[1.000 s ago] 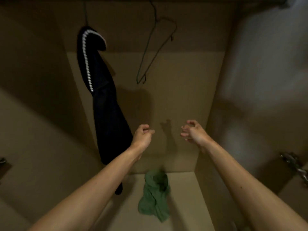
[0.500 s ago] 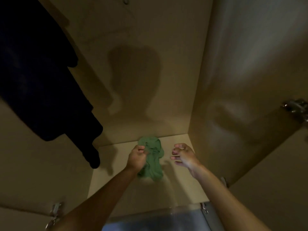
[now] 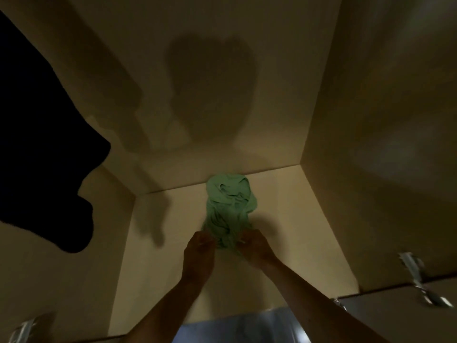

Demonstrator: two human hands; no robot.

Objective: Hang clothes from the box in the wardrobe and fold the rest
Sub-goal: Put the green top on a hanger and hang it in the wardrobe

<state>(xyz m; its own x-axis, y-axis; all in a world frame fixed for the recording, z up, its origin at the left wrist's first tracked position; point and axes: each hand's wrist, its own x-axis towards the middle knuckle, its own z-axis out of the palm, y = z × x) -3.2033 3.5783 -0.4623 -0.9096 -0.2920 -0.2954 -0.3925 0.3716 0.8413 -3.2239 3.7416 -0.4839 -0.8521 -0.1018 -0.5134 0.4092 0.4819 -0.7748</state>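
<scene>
View down into a dim, beige wardrobe (image 3: 284, 58). At the far left, low down, a metal hinge (image 3: 23, 328) sat blurred on the edge of the frame. Above it a dark garment (image 3: 44, 157) hung along the left wall, its lower end clear of the floor (image 3: 163, 256); no detail of it showed in the gloom. On the back wall lay a broad, soft shadow. Near the middle, two bare forearms reached in from the bottom edge. The left hand (image 3: 200, 246) had its fingers curled round the near end of a green cloth (image 3: 228, 206). The cloth was crumpled and bunched, stretching from both hands toward the back corner of the floor; whether its far end rested on the floor or was lifted could not be told. The right hand (image 3: 254, 245), just beside the left, gripped the same near end with curled fingers. Below the arms a pale blue surface (image 3: 242, 325) filled the bottom edge. At the far right a second hinge (image 3: 415, 271) was fixed beside the right wall.
</scene>
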